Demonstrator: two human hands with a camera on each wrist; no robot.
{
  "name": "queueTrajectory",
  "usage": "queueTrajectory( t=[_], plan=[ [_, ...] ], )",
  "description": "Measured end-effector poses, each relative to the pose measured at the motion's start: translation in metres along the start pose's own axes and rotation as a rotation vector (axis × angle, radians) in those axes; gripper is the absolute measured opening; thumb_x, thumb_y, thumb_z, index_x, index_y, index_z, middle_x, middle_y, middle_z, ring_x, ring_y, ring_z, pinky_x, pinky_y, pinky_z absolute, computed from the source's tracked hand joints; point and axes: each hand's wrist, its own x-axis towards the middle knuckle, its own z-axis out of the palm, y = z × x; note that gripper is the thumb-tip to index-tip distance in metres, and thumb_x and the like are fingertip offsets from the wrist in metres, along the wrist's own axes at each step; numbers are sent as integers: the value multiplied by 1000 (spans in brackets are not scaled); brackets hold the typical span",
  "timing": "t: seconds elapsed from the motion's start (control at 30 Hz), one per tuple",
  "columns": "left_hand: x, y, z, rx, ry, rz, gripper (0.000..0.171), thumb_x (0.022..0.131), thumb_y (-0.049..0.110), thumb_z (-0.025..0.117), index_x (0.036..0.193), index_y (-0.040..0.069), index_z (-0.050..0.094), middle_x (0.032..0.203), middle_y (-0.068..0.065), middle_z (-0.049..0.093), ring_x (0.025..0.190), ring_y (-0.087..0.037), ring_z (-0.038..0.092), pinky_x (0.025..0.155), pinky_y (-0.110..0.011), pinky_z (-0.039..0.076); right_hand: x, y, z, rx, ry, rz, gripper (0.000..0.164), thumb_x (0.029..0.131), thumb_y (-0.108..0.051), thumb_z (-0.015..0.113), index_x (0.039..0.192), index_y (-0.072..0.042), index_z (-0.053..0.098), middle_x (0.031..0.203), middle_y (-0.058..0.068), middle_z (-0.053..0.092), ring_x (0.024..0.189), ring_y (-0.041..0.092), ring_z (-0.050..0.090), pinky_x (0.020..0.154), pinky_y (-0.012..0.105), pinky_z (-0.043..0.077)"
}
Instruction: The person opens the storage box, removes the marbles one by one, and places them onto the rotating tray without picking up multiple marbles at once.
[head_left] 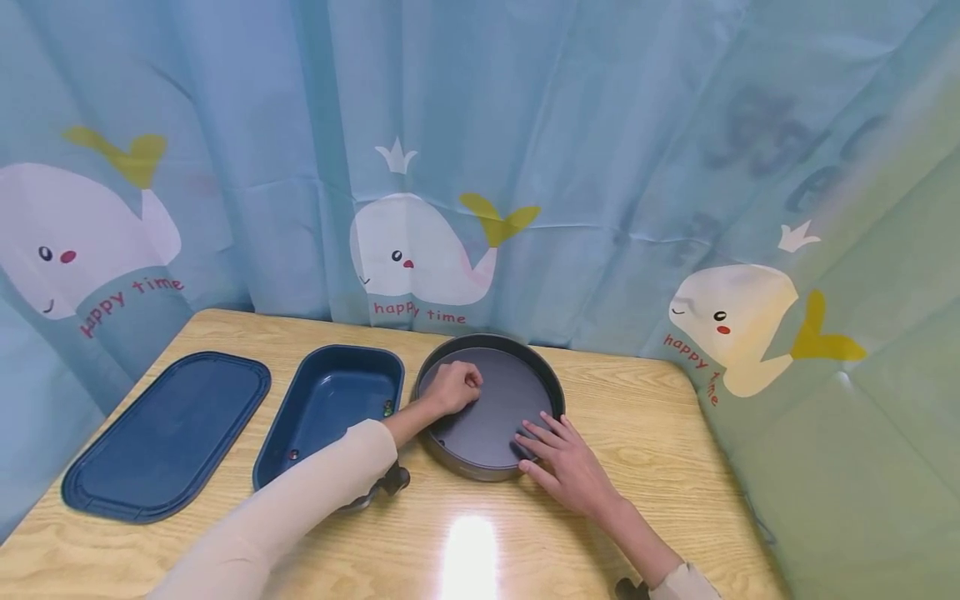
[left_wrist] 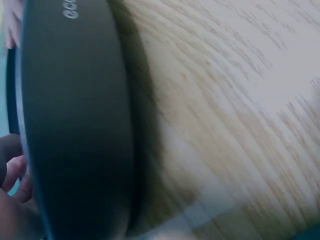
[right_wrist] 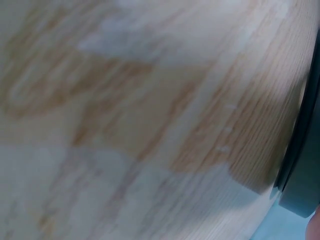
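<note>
A round dark grey pan (head_left: 495,400) stands on the table, a small dark ball (head_left: 441,443) near its front left inner edge. Over the left part of this pan is my left hand (head_left: 453,387), its fingers curled; no object shows between them. In the left wrist view, those curled fingers (left_wrist: 19,175) appear beyond the pan's outer wall (left_wrist: 75,120). My right hand (head_left: 566,467) rests at the pan's right front rim with fingers spread. Left of the pan is a deep blue tray (head_left: 330,354) holding a few small marbles (head_left: 387,408), partly covered by my left arm.
A flat blue lid (head_left: 168,433) lies at the far left of the wooden table (head_left: 630,417). Behind the table hangs a blue curtain (head_left: 600,167) with whale prints, and it continues down the right side.
</note>
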Motion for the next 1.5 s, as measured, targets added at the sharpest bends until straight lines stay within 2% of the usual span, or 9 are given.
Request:
queueTrajectory(
  t=[0.27, 0.5, 0.73, 0.9, 1.1, 1.27, 1.5],
  plan=[
    [-5, 16, -23, -111, 32, 57, 5, 89, 4, 71, 94, 2, 72, 80, -1, 66, 76, -18, 64, 74, -35, 51, 0, 1, 2, -12, 3, 4, 43, 100, -43, 58, 132, -16, 68, 141, 5, 57, 139, 36, 41, 112, 59, 24],
    [-13, 22, -49, -238, 44, 22, 10, 92, 7, 71, 102, 4, 71, 89, -4, 68, 84, -20, 66, 74, -35, 53, 0, 1, 1, -3, 7, 5, 43, 99, -43, 59, 131, -15, 68, 141, 6, 58, 138, 36, 41, 112, 59, 25],
    [-25, 19, -73, -263, 67, -19, 17, 93, 11, 71, 108, 5, 71, 98, -5, 69, 91, -21, 66, 80, -37, 54, 2, 0, -1, -1, -10, 9, 42, 99, -41, 61, 132, -15, 67, 142, 6, 57, 139, 36, 40, 113, 58, 23],
    [-37, 4, -87, -255, 66, -45, 20, 94, 11, 69, 112, 1, 69, 102, -8, 69, 95, -24, 66, 82, -39, 54, 1, 0, -1, -6, -25, 16, 42, 99, -41, 60, 133, -16, 67, 142, 5, 56, 140, 35, 39, 114, 57, 22],
    [-50, -21, -100, -229, 91, -70, 20, 95, 10, 68, 112, -1, 69, 100, -11, 69, 95, -27, 66, 85, -43, 53, 0, -1, 0, -1, -22, 18, 43, 99, -42, 60, 132, -16, 67, 142, 5, 56, 139, 36, 39, 113, 58, 22],
    [-56, -41, -106, -211, 88, -99, 19, 95, 9, 67, 110, -2, 69, 99, -12, 69, 94, -28, 66, 83, -43, 53, -2, -1, 1, 3, -18, 22, 43, 100, -42, 59, 132, -15, 67, 142, 6, 56, 140, 36, 39, 113, 59, 22],
    [-61, -61, -112, -180, 65, -150, 18, 95, 7, 66, 109, -3, 69, 97, -12, 69, 92, -29, 65, 80, -43, 52, -2, 0, 3, -7, -1, 12, 42, 100, -41, 59, 131, -14, 68, 141, 7, 57, 138, 37, 40, 111, 61, 25]
  ],
)
